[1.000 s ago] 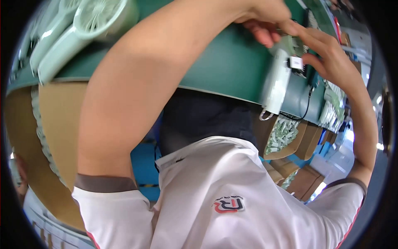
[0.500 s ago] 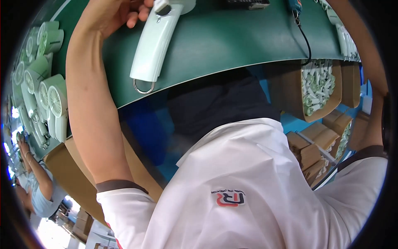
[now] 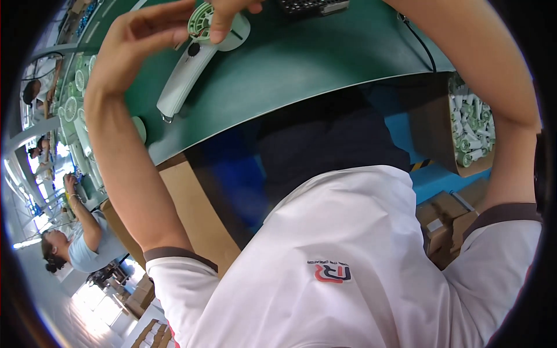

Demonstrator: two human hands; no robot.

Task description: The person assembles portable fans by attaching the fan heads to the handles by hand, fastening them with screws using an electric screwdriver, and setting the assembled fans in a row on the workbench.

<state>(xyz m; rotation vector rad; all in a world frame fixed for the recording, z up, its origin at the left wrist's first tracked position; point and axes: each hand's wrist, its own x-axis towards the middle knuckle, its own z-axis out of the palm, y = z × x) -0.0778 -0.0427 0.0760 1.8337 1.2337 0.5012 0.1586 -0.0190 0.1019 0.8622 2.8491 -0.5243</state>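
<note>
A handheld fan with a white handle [image 3: 188, 78] and a pale green, round, ribbed head [image 3: 200, 22] lies on the green tabletop. Inside the head's open rim a thin wire shows, and a dark round button sits on the handle. My left hand [image 3: 142, 43] is at the head's left side, fingers stretched and apart, tips close to the rim; whether they touch it is unclear. From above, my right hand [image 3: 225, 14] grips the fan's head, a finger pressed over its edge; the rest of this hand is cut off by the frame.
A black perforated object [image 3: 313, 7] and a black cord [image 3: 420, 43] are on the table. Several pale green fan parts [image 3: 72, 110] stand at left. Below the table's right side is a carton [image 3: 429, 130] of small parts. A co-worker [image 3: 87, 243] sits at far left.
My right hand has come in from the right onto the fan's head. The fan has shifted left and turned, so its head's inside shows. My left hand's fingers have opened out beside it.
</note>
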